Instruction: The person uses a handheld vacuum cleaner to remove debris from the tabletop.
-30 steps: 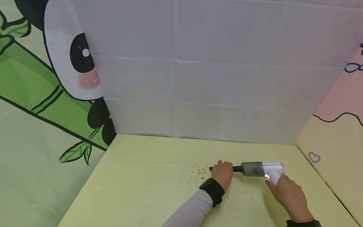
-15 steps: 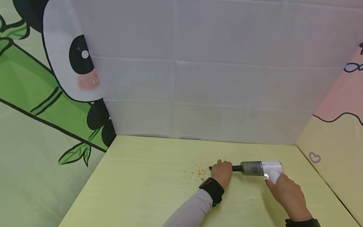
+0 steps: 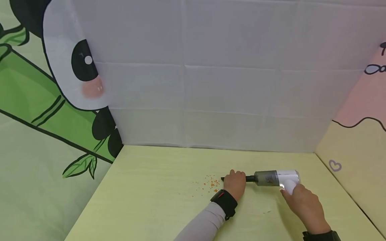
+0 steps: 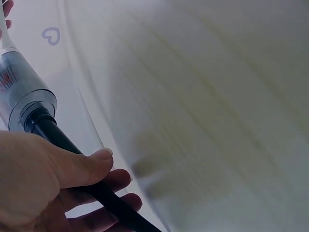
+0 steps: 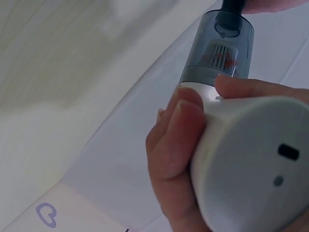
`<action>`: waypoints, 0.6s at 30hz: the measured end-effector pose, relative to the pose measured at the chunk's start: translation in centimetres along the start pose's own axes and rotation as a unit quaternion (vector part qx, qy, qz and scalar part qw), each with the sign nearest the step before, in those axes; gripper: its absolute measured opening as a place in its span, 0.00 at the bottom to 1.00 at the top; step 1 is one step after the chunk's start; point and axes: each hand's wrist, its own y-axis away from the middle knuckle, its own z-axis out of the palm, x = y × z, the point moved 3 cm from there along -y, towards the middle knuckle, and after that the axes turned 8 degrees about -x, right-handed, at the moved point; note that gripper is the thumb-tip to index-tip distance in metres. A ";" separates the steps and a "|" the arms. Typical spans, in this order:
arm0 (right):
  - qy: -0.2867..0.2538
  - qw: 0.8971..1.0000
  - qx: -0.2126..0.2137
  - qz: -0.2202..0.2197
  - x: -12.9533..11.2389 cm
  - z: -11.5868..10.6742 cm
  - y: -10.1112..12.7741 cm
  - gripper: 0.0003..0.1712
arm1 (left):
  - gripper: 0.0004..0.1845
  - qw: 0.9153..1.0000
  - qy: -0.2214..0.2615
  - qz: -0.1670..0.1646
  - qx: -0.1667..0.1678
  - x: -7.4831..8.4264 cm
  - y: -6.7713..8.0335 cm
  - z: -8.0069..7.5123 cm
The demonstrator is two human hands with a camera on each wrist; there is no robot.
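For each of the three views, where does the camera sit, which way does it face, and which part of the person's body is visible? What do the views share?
Head: worn high, faces forward and down at the table; shows left hand, right hand, orange crumbs.
Left wrist: behind the left hand, faces along the black nozzle.
Right wrist: behind the right hand, faces along the handheld vacuum; the left hand's fingers show at the top edge.
Shared: all three show the vacuum.
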 end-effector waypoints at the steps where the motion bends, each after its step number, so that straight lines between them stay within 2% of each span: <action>1: 0.001 1.000 0.000 0.001 -0.1 0.0 0.0 0.30 | 0.06 1.000 0.000 -0.001 -0.003 0.0 0.1 0.0; 6: -0.001 1.000 -0.007 0.004 -0.2 0.1 0.7 0.30 | 0.07 1.000 0.003 -0.001 -0.016 -0.1 0.7 0.1; 18: -0.007 1.000 -0.004 0.011 -0.6 0.8 2.6 0.30 | 0.07 1.000 0.009 0.007 -0.021 -0.2 1.9 0.9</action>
